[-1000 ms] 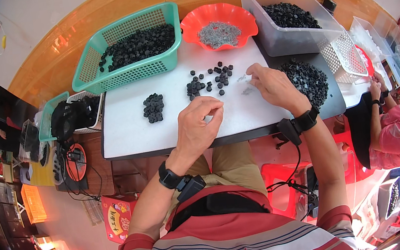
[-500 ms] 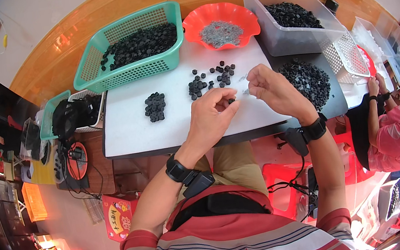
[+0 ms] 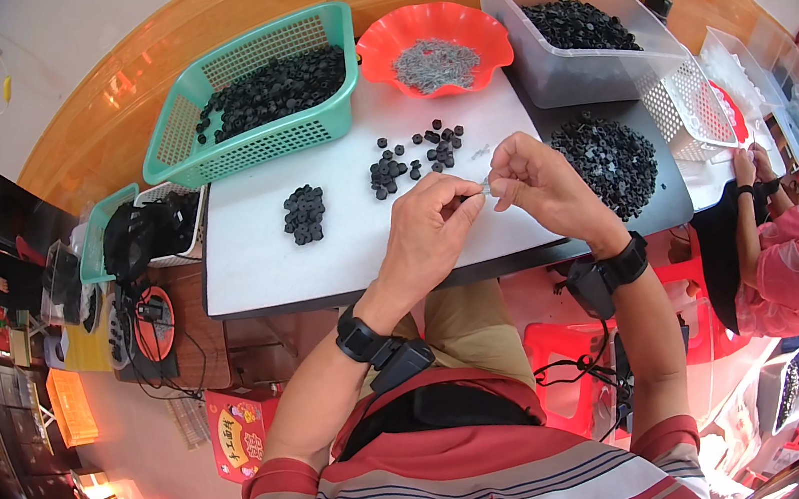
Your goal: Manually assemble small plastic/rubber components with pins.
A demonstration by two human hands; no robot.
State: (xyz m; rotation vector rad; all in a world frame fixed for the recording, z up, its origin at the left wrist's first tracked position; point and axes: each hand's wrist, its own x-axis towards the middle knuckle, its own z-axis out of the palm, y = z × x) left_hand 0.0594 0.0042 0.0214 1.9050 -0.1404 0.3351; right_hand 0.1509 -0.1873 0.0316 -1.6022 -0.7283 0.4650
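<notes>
My left hand [image 3: 430,229] is closed in a pinch over the white table, on a small black knob-like part that is mostly hidden by the fingers. Nearly touching it, my right hand [image 3: 548,191] pinches a thin silvery pin [image 3: 486,188] between thumb and fingertip. The pin lies in the narrow gap between both sets of fingertips. Just beyond my hands is a loose group of small black parts [image 3: 386,177]. Farther left lies a tighter cluster of similar black parts [image 3: 304,214]. A few more silvery pins [image 3: 481,152] rest on the tabletop by my right hand.
Along the back stand a green basket [image 3: 255,145] of black parts, a red scalloped bowl [image 3: 376,42] of pins and a clear bin [image 3: 578,74] of black parts. Small dark pieces [image 3: 611,171] are heaped at right. Another person [image 3: 776,271] works at far right.
My right hand has come in toward the left, bringing its fingertips and the pin against my left fingertips. The black part has become more hidden in my left hand.
</notes>
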